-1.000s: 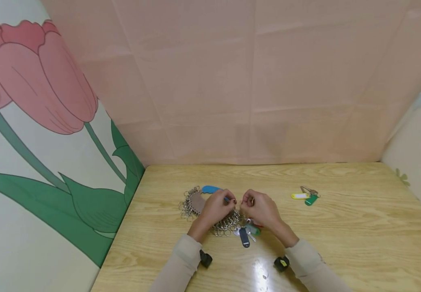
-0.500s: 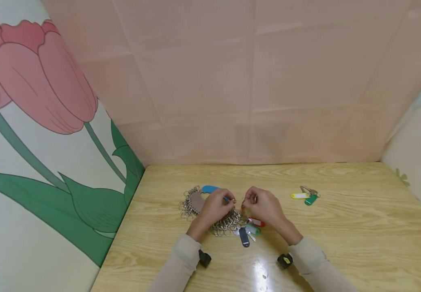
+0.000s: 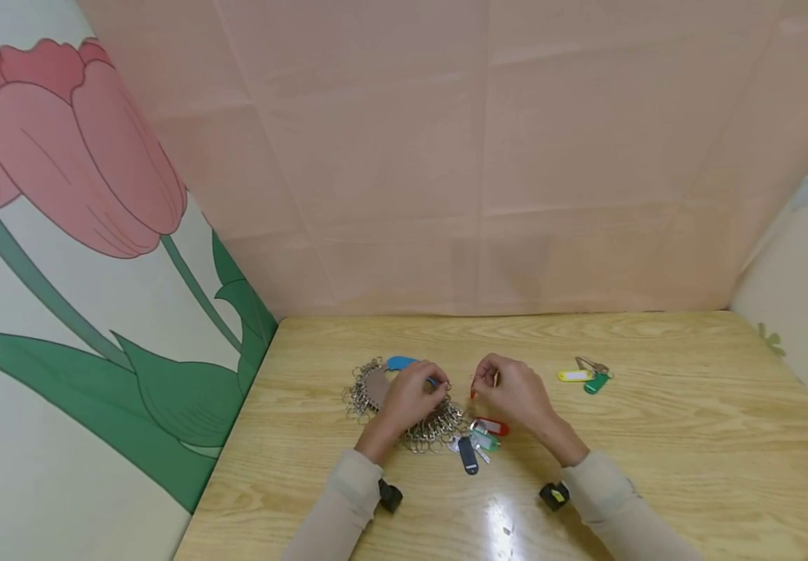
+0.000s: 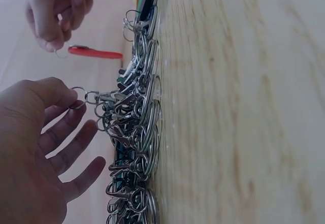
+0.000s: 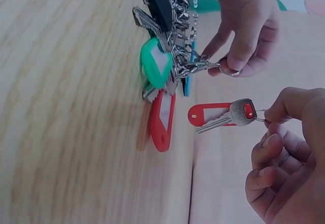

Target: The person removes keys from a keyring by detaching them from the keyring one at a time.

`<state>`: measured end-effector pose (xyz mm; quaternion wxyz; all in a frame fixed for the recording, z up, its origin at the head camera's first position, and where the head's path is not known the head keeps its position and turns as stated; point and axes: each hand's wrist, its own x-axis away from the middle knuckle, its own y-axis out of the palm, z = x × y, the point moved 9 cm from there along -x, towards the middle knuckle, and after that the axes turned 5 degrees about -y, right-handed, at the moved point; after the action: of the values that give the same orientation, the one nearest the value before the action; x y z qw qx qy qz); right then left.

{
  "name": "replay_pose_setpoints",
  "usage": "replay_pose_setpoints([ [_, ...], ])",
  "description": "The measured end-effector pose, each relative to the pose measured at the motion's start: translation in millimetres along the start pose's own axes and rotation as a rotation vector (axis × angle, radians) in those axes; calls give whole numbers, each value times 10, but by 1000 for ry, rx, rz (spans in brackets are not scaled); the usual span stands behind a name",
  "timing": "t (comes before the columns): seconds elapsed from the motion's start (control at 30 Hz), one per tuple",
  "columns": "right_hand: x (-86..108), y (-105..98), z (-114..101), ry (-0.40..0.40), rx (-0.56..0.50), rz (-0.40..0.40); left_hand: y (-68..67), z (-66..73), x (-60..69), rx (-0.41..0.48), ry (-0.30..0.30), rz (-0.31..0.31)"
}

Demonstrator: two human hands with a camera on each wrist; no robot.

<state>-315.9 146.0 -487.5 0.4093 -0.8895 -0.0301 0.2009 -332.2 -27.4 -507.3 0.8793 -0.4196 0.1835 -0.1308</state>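
In the head view a curved brown key holder, fringed with metal clasps and rings, lies on the table, partly hidden by my left hand. That hand pinches one split ring, joined to a clasp of the holder, between thumb and forefinger. To its right, my right hand holds a thin wire ring by the fingertips. From this ring hang a silver key and a red key tag. The two rings are apart. Another red tag, a green tag and a dark tag lie at the holder's near right end.
A yellow tag and a green tag with keys lie farther right on the wooden table. The holder has a blue piece at its far end. A pink-covered wall closes the back.
My right hand has drawn rightward, away from the left, with the red tag and key now hanging in sight. The red tag on the table is uncovered. My left hand has barely moved.
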Motion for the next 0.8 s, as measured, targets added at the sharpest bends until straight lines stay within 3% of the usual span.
replay_pose_setpoints([
  [0.4, 12, -83, 53, 10, 6, -16, -10, -53, 17, 19, -34, -21],
  [0.8, 31, -215, 115, -8, 50, 26, -30, -96, 38, 40, -42, -22],
])
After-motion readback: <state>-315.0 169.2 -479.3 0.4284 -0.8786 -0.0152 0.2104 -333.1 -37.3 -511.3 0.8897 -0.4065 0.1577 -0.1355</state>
